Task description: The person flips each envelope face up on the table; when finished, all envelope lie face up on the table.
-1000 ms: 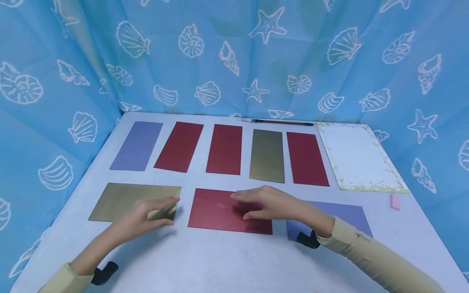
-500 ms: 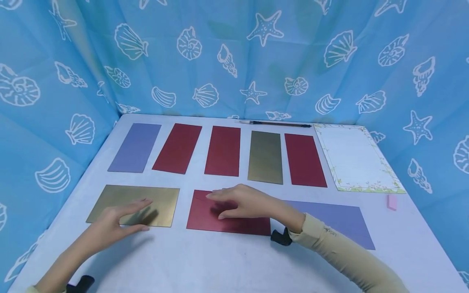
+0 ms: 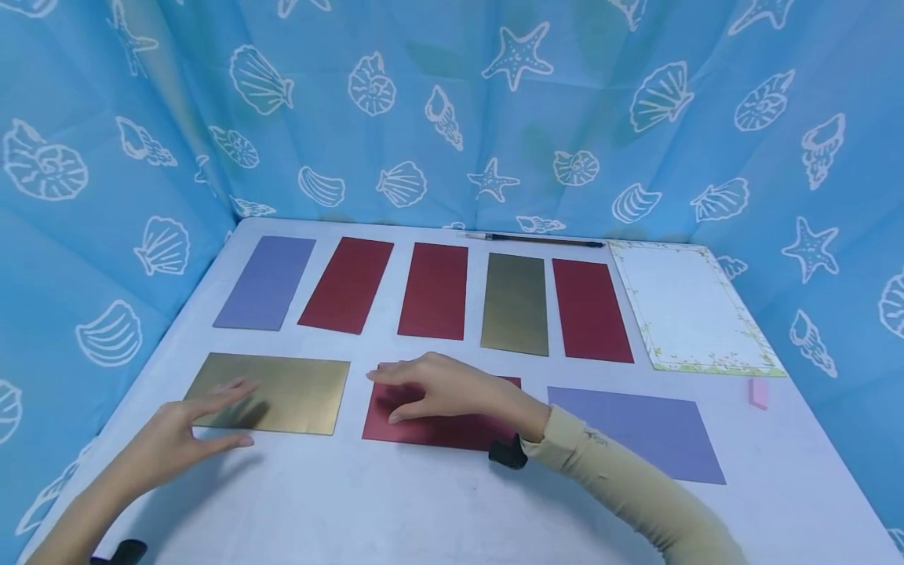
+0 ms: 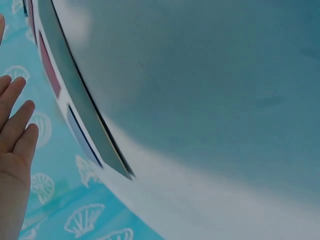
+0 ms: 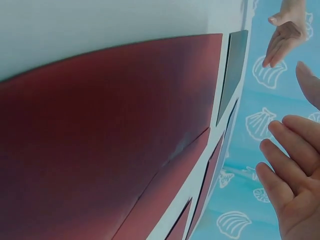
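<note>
My right hand (image 3: 441, 388) hovers flat, fingers spread, over the red envelope (image 3: 438, 428), just right of the gold envelope (image 3: 271, 392). Left hand (image 3: 187, 428) open beside gold. I'd press flat, slide slowly, avoid creasing.

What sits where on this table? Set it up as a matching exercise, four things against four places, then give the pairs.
Things
1. pen
2. pink eraser
3. left hand
4. right hand

Places
A. over the front-row red envelope
B. along the back edge of the table
C. just right of the flowered sheet, by its near corner
D. at the left end of the front-row gold envelope

Pairs: 1-B, 2-C, 3-D, 4-A
</note>
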